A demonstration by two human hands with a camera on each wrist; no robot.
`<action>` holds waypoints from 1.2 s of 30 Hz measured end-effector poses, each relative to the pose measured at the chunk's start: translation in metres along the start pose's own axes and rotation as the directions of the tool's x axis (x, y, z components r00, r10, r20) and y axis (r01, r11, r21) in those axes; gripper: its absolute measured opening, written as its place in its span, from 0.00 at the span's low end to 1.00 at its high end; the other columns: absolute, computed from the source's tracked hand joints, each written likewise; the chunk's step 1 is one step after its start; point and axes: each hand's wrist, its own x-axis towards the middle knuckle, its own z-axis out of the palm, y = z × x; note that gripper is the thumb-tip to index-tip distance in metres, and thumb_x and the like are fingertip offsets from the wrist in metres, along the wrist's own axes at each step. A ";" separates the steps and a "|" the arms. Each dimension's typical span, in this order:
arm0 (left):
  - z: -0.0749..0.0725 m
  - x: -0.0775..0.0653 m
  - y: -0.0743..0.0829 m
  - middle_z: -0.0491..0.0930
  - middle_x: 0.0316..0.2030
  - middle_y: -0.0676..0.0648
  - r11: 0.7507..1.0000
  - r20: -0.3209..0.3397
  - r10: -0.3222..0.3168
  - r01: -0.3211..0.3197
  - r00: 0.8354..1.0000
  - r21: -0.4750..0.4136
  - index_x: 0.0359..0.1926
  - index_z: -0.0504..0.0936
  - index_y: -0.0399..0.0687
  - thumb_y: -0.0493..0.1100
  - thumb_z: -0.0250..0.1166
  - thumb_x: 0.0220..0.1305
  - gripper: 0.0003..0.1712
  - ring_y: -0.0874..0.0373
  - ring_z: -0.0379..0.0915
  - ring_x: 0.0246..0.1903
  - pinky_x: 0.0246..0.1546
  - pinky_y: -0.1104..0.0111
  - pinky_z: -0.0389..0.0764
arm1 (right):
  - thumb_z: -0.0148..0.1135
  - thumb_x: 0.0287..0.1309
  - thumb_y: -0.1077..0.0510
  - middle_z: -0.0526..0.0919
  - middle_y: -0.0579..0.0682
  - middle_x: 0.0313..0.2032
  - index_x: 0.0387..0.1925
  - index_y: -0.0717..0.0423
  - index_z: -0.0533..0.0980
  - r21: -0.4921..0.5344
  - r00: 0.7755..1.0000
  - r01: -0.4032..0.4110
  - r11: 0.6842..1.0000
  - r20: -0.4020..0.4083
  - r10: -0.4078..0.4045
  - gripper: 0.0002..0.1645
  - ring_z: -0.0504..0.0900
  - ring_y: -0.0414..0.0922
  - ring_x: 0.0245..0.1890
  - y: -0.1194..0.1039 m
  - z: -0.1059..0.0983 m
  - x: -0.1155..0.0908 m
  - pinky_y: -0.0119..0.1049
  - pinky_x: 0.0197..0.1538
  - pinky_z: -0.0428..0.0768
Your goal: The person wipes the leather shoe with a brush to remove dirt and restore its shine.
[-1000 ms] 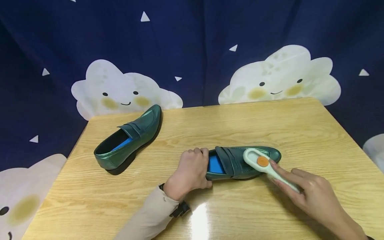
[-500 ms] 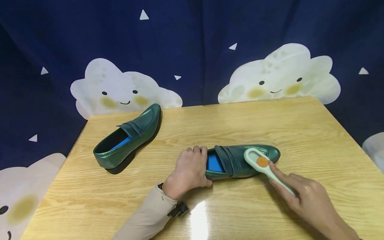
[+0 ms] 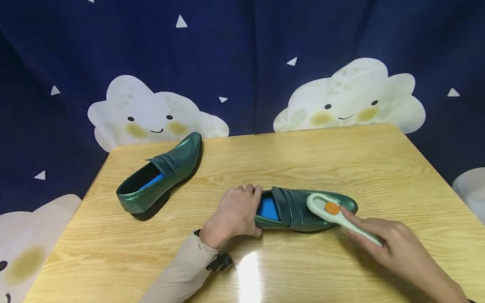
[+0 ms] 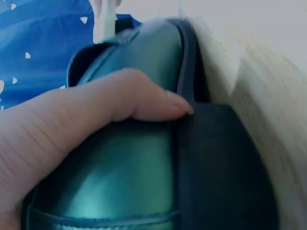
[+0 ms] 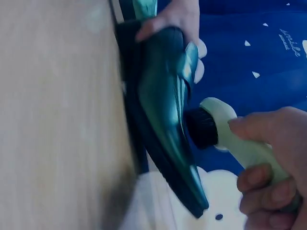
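A dark green loafer (image 3: 297, 212) with a blue insole lies on the table, toe to the right. My left hand (image 3: 236, 212) grips it round the heel; in the left wrist view the thumb (image 4: 139, 98) lies across the shoe's side, its tip at the sole edge. My right hand (image 3: 398, 244) holds a pale green shoe brush (image 3: 342, 219) with an orange button, thumb near its head. The right wrist view shows the brush's black bristles (image 5: 200, 128) against the loafer's upper, near the toe. Its palm-side handle end is partly hidden by my fingers.
The matching green loafer (image 3: 161, 179) stands at the left back of the wooden table (image 3: 322, 155), toe pointing away. Behind the table hangs a dark blue curtain (image 3: 246, 50) printed with clouds. A black strap (image 3: 220, 261) sits at my left wrist.
The held loafer and my left hand have shifted slightly left and nearer to me, the toe swinging a little towards me. The brush has stayed on the upper near the toe.
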 end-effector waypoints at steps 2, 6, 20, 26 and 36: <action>0.001 0.000 -0.002 0.75 0.49 0.45 1.000 -0.007 0.018 -0.018 1.000 -0.008 0.60 0.67 0.46 0.74 0.70 0.38 0.54 0.52 0.76 0.41 0.38 0.64 0.77 | 0.74 0.43 0.61 0.86 0.42 0.31 0.59 0.50 0.77 -0.037 0.999 -0.040 0.999 -0.002 0.040 0.36 0.72 0.31 0.23 0.003 -0.004 0.001 0.25 0.28 0.71; 0.001 0.000 -0.003 0.75 0.49 0.47 0.999 -0.007 0.040 -0.040 0.999 -0.003 0.61 0.66 0.48 0.74 0.70 0.38 0.54 0.52 0.75 0.42 0.36 0.64 0.77 | 0.75 0.43 0.61 0.86 0.52 0.41 0.60 0.47 0.76 -0.089 0.991 -0.129 0.988 0.010 0.130 0.37 0.81 0.36 0.29 0.011 -0.012 -0.001 0.22 0.32 0.72; -0.003 0.001 -0.002 0.74 0.48 0.49 0.998 0.012 0.045 -0.046 0.999 0.037 0.57 0.68 0.51 0.75 0.73 0.32 0.54 0.53 0.74 0.41 0.35 0.64 0.77 | 0.77 0.36 0.64 0.78 0.26 0.28 0.59 0.50 0.77 0.066 0.990 0.013 0.998 0.141 -0.022 0.41 0.75 0.25 0.28 0.003 -0.019 -0.012 0.17 0.34 0.70; -0.001 0.003 -0.004 0.74 0.49 0.50 0.997 0.011 0.057 -0.058 0.998 0.054 0.59 0.68 0.51 0.75 0.71 0.35 0.53 0.53 0.74 0.41 0.37 0.64 0.77 | 0.76 0.38 0.66 0.83 0.32 0.35 0.59 0.51 0.77 0.081 0.996 -0.021 0.996 0.090 0.014 0.40 0.76 0.23 0.36 0.004 -0.017 -0.007 0.16 0.39 0.71; 0.000 0.004 -0.002 0.74 0.47 0.50 0.995 -0.006 0.078 -0.077 0.997 0.058 0.58 0.68 0.51 0.75 0.71 0.35 0.53 0.53 0.75 0.39 0.36 0.65 0.77 | 0.72 0.42 0.71 0.85 0.41 0.44 0.58 0.57 0.77 0.301 0.980 -0.001 0.953 0.192 -0.060 0.36 0.81 0.31 0.39 0.005 -0.009 -0.007 0.19 0.42 0.74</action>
